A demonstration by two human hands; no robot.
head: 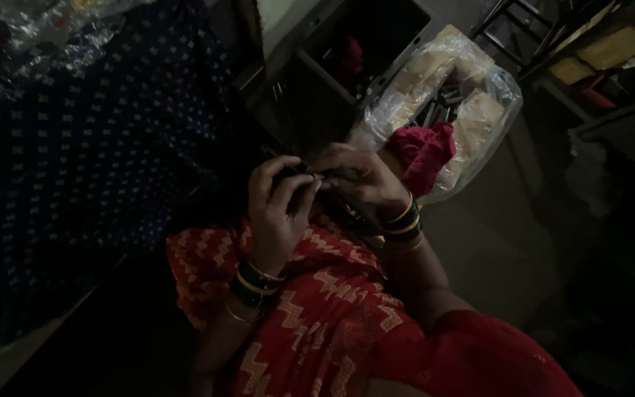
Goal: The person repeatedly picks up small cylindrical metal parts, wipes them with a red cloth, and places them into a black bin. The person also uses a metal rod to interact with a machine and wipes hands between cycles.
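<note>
In the dim head view my left hand [277, 209] and my right hand [358, 180] meet in front of me, just above my lap. Between the fingertips of both sits a small dark object [299, 176], too dark to identify. Both hands curl closed around it. Bangles ring each wrist. Red cloth with a pale zigzag pattern [317, 309] covers my lap below the hands.
A dark blue dotted fabric [90, 147] spreads across the left. Behind my hands lies a clear plastic bag [472, 110] holding pale bundles, with a red cloth [424, 151] against it. A dark metal frame [523, 37] stands at the upper right.
</note>
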